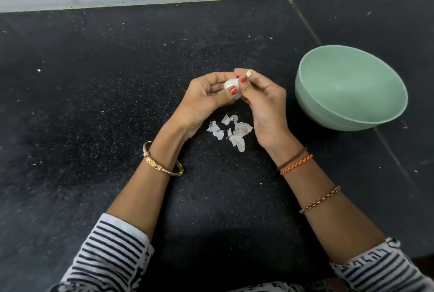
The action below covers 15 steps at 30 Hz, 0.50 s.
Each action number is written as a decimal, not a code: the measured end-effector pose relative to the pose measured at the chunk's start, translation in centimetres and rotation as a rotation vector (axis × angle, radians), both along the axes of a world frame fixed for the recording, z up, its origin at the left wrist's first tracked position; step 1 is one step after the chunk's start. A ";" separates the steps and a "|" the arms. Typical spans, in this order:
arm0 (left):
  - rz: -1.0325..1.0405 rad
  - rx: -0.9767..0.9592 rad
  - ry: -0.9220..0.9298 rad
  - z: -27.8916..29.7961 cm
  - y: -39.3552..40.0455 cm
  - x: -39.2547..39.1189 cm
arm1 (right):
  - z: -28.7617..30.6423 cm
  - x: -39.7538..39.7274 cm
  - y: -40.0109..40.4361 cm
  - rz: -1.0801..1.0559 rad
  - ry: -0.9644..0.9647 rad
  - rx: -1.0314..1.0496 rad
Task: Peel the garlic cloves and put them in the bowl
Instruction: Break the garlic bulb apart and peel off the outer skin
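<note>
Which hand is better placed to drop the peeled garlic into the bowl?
The right hand, probably. It is nearer the green bowl, which stands to the right. But the left hand holds the garlic; the right pinches a peel piece.

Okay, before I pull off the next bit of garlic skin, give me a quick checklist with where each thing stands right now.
1. Garlic held firmly: ok, the left hand grips it, thumb across the front.
2. Peeling hand in place: ok, the right hand pinches a strip of skin at the top of the garlic.
3. Garlic fully peeled: cannot tell, the fingers hide most of it.
4. Bowl ready: ok, it stands upright on the counter to the right of the hands, with nothing visible inside.
5. Peels out of the bowl: ok, they lie on the counter below the hands.
</note>
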State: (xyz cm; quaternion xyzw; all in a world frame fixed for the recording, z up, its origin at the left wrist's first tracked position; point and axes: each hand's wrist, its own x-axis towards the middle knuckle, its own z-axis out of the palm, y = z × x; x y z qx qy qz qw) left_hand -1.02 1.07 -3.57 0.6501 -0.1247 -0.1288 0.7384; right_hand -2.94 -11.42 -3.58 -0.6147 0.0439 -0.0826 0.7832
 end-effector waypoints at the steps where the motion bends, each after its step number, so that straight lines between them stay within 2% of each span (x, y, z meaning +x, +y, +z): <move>1: -0.005 0.006 0.004 0.0 0.0 0.0 | 0.0 0.0 0.0 -0.019 -0.010 -0.028; 6: 0.095 0.085 -0.084 -0.4 -0.1 0.1 | -0.6 0.1 0.2 -0.164 -0.099 -0.293; 11: 0.178 0.020 -0.092 -0.3 -1.0 -0.3 | -0.8 0.7 0.4 -0.286 -0.120 -0.297; 15: 0.268 -0.070 -0.064 -0.2 -0.9 -0.5 | -0.5 0.6 0.7 -0.266 -0.113 -0.229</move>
